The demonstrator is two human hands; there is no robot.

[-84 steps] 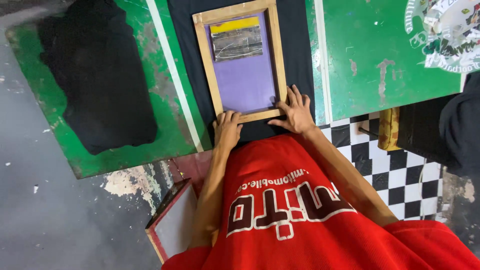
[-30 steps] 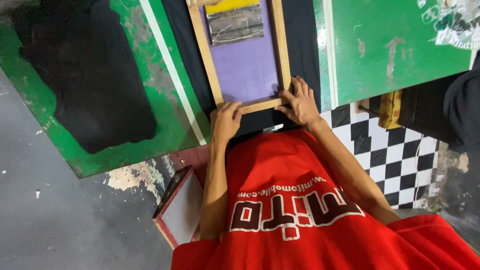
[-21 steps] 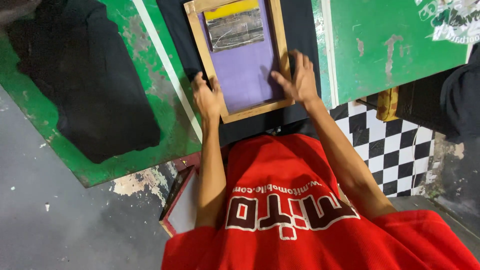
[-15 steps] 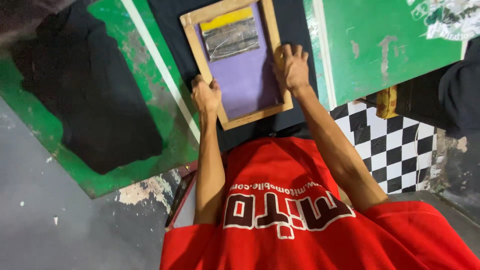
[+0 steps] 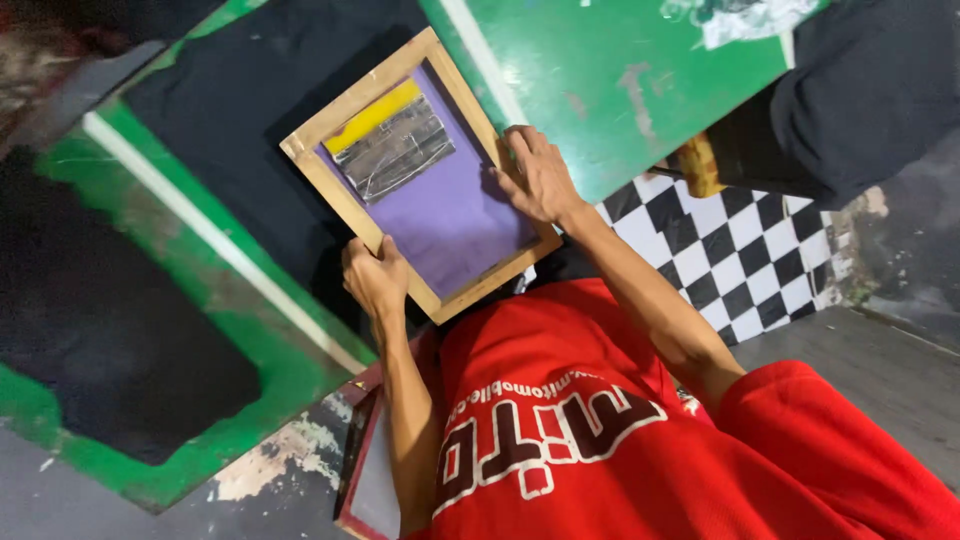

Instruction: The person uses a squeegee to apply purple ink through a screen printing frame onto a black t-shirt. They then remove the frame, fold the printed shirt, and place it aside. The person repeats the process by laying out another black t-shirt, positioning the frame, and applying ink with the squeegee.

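Scene is being lit evenly from above, moderately bright; colours are being rendered saturated. Glare is being thrown off the silver patch (image 5: 392,147) just beyond the gripped frame edges. Soft shadow is being cast under the forearms. Slight motion softness is being seen overall, corners darker.

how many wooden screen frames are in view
1: the wooden screen frame lies on the black cloth, left hand on its left side, right hand on its right. Others may be out of view.

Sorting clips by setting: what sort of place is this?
Probably a small screen-printing workshop. Both hands, left hand and right hand, hold a wooden-framed purple mesh screen over black fabric laid on a paint-worn green printing board.
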